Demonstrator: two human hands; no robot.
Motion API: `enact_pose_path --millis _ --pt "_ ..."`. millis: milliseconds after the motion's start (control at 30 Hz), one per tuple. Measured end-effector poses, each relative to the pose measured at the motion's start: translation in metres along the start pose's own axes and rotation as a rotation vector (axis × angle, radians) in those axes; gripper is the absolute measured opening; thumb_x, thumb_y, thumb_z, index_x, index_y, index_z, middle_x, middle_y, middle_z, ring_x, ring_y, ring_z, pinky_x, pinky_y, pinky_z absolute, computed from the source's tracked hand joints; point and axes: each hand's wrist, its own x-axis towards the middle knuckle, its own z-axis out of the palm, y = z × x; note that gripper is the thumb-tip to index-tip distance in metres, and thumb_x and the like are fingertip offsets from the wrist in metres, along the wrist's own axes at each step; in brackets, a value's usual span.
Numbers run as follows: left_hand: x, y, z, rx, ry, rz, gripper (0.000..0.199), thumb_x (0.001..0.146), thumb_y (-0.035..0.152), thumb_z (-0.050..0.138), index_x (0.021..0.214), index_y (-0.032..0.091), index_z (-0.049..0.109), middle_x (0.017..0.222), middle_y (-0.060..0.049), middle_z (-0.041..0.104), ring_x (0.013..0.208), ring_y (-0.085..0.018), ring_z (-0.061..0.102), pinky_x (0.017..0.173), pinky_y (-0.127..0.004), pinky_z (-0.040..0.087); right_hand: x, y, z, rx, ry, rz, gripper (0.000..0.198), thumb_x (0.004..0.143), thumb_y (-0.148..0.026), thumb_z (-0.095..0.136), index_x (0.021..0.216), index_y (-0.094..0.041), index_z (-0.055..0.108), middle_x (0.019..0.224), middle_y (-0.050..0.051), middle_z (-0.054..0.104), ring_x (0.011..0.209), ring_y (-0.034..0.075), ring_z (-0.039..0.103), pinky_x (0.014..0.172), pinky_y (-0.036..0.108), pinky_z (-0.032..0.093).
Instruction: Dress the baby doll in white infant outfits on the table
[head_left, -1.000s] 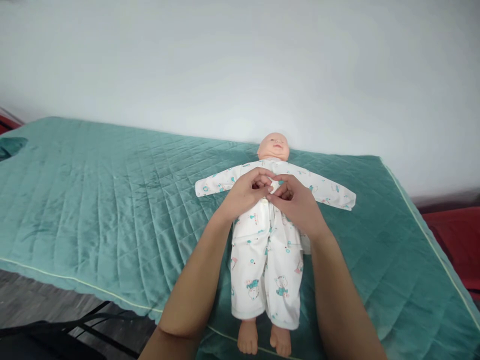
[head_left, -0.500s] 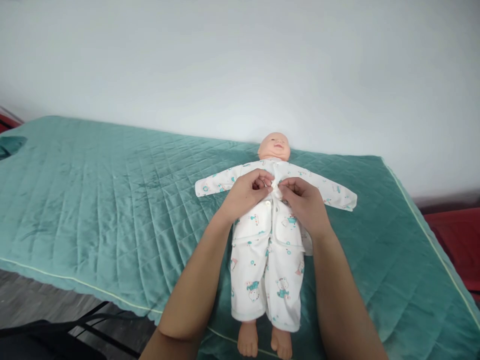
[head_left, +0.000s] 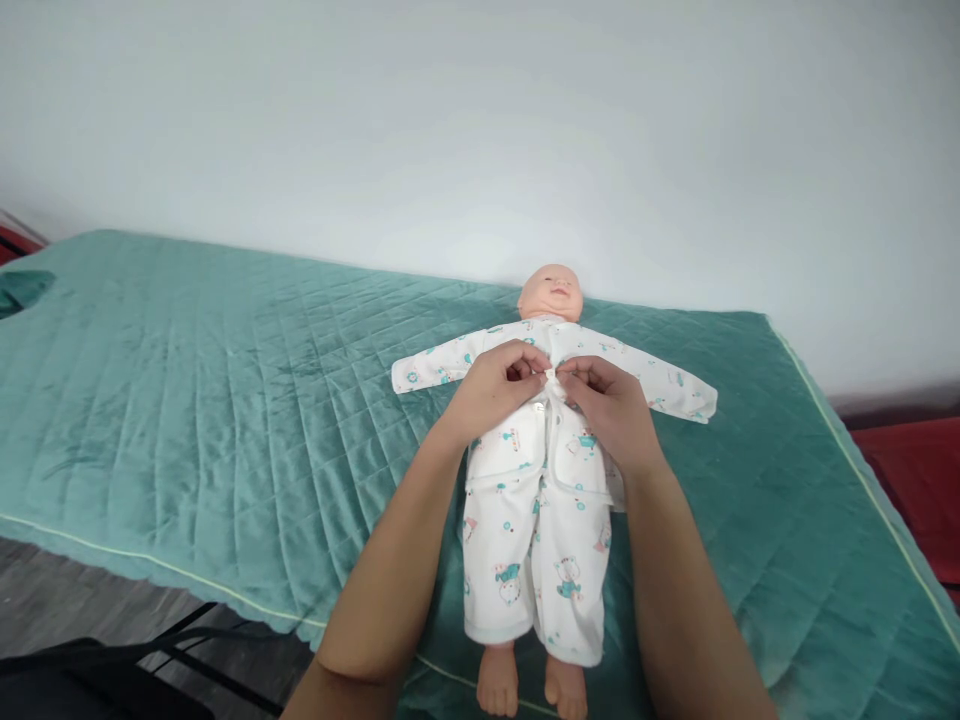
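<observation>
A baby doll [head_left: 551,292] lies on its back, feet toward me, dressed in a white printed jacket [head_left: 506,445] and matching pants [head_left: 499,570]. Both sleeves stretch out to the sides. My left hand [head_left: 499,385] pinches one front edge of the jacket at the chest. Opposite it, my right hand [head_left: 609,400] pinches the other edge, the fingertips of both nearly meeting around a button [head_left: 550,375]. Below the hands the jacket fronts hang apart, with another button [head_left: 538,407] on the left edge. Whether the upper button is through its hole I cannot tell.
A green quilted cover [head_left: 225,420] spreads over the table under the doll. Behind it rises a pale wall [head_left: 450,130]. A red object [head_left: 911,480] stands beyond the right edge; a black chair-like item [head_left: 90,680] is at the lower left.
Both hands stay at the jacket's front with only small finger movements; the button between them shows a little more plainly. The doll lies as before.
</observation>
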Motion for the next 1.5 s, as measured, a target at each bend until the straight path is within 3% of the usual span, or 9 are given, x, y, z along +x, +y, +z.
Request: enact_pose_path --millis 233,500,767,1167,1500 --pt "-0.0005 -0.0001 -0.002 -0.009 -0.018 0.002 0.018 0.089 0.032 0.061 0.094 0.017 0.069 0.086 -0.001 0.062 0.072 -0.011 0.05 0.067 -0.025 0.04 -0.001 -0.003 0.0012 0.007 -0.009 0.024 0.022 0.082 -0.039 0.068 0.091 -0.019 0.07 0.061 -0.006 0.048 0.05 0.007 0.035 0.045 0.022 0.025" --pt "0.0007 -0.0024 -0.0012 -0.02 -0.03 0.03 0.012 0.087 0.028 0.061 0.086 0.017 0.067 0.083 -0.001 0.059 0.071 -0.011 0.049 0.066 -0.025 0.04 -0.0004 0.0017 0.0021 0.04 -0.006 -0.013 0.019 0.082 -0.038 0.068 0.089 -0.02 0.067 0.062 -0.007 0.046 0.052 0.008 0.037 0.048 0.023 0.027" --pt "0.0011 -0.0045 -0.002 0.005 -0.046 0.072 0.017 0.09 0.029 0.06 0.095 0.02 0.073 0.093 -0.003 0.062 0.075 -0.013 0.051 0.069 -0.026 0.041 -0.0007 0.0008 0.0035 0.049 0.015 -0.018 0.019 0.082 -0.038 0.067 0.088 -0.021 0.065 0.061 -0.007 0.044 0.052 0.009 0.036 0.048 0.024 0.027" --pt "0.0004 -0.0045 -0.0026 -0.017 -0.047 0.064 0.02 0.091 0.032 0.06 0.097 0.02 0.075 0.095 -0.004 0.064 0.076 -0.013 0.051 0.068 -0.026 0.04 0.0007 0.0056 0.0091 -0.005 0.172 -0.037 0.023 0.079 -0.04 0.071 0.083 -0.019 0.063 0.066 -0.004 0.056 0.06 0.01 0.045 0.057 0.024 0.036" --pt "0.0003 -0.004 0.0024 -0.095 0.023 -0.02 0.02 0.086 0.038 0.068 0.087 0.018 0.067 0.074 0.001 0.057 0.065 -0.01 0.046 0.063 -0.025 0.039 -0.0006 0.001 0.0075 0.034 0.15 -0.017 0.027 0.085 -0.045 0.065 0.078 -0.02 0.06 0.063 -0.004 0.053 0.055 0.009 0.04 0.052 0.024 0.034"
